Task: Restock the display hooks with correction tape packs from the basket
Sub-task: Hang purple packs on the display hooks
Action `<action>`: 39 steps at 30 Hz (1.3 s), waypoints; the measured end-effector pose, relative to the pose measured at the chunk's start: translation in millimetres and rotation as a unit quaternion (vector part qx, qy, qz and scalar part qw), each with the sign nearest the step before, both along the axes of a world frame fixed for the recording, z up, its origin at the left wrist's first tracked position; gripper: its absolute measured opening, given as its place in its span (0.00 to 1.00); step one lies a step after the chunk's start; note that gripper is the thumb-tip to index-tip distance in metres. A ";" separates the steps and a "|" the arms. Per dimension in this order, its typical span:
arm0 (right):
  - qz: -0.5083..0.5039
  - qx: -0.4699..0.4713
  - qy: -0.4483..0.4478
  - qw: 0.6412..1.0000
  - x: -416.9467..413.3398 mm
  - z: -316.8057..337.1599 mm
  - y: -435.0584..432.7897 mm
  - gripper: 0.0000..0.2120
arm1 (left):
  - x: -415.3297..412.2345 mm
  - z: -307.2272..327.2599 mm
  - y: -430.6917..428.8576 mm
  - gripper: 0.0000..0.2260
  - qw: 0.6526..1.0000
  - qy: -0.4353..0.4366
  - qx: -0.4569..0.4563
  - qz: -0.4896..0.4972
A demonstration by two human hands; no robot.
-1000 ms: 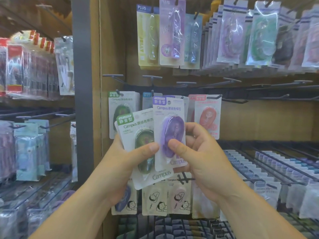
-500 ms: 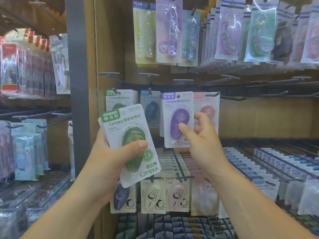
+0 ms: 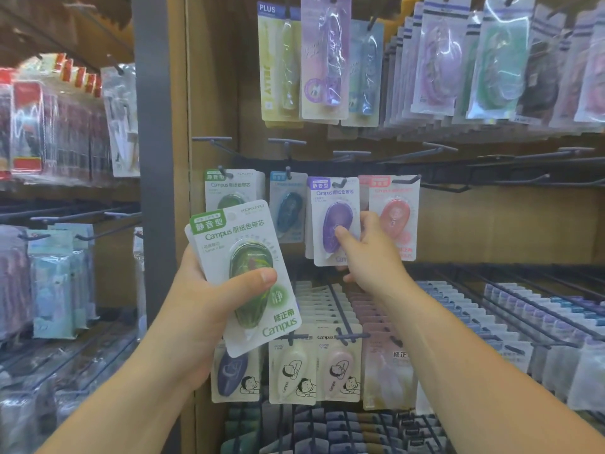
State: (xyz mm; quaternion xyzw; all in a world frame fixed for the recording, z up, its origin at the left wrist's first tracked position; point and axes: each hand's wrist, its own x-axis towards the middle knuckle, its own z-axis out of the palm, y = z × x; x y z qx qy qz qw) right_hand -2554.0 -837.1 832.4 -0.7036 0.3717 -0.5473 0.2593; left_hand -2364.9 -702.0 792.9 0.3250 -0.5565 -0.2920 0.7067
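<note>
"While the left hand grips the white card pack with the green correction tape, thumb curled across its blister, what has the other got?"

"Thumb on the front, the right hand pinches the white card pack with the purple tape; that one hangs on a black wire hook; a blue-tape pack hangs just left, a pink-tape pack just right."

One head-worn wide-angle view faces forward at the display hooks, close up. The left hand and right hand enter from its bottom edge.
</note>
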 end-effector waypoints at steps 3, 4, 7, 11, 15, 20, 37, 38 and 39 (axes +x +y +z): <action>-0.031 0.006 0.039 0.999 5.1 1.8 -11.5 0.09 | -1.4 2.0 0.3 0.37 1.000 0.004 0.003 0.000; -0.042 0.003 0.055 0.998 4.7 2.5 -10.6 0.11 | -1.3 2.1 -0.4 0.37 1.000 0.002 0.003 -0.002; -0.087 -0.054 0.091 0.991 -2.5 -1.0 -1.4 0.22 | -0.6 4.1 -0.1 0.37 1.000 0.002 0.011 -0.012; -0.096 -0.199 0.026 0.975 -8.8 -17.1 32.4 0.30 | 0.6 4.4 0.2 0.39 0.999 0.000 0.020 -0.024; 0.061 -0.170 -0.023 0.983 -6.3 -29.4 72.0 0.25 | -5.0 3.4 -1.1 0.37 0.998 0.014 0.020 -0.056; 0.137 -0.133 0.045 0.981 5.0 -35.1 86.7 0.33 | -14.7 2.1 -1.9 0.31 0.997 0.013 0.030 -0.073; 0.323 0.013 -0.150 0.934 53.9 -43.5 99.3 0.15 | 14.0 -0.8 36.5 0.30 0.994 0.091 0.039 -0.050; 0.328 0.023 -0.163 0.930 58.3 -43.9 102.2 0.16 | 18.5 -1.1 38.8 0.29 0.994 0.086 0.042 -0.045; 0.332 0.033 -0.179 0.926 62.4 -43.8 105.5 0.17 | 22.7 -1.2 41.5 0.28 0.995 0.079 0.044 -0.040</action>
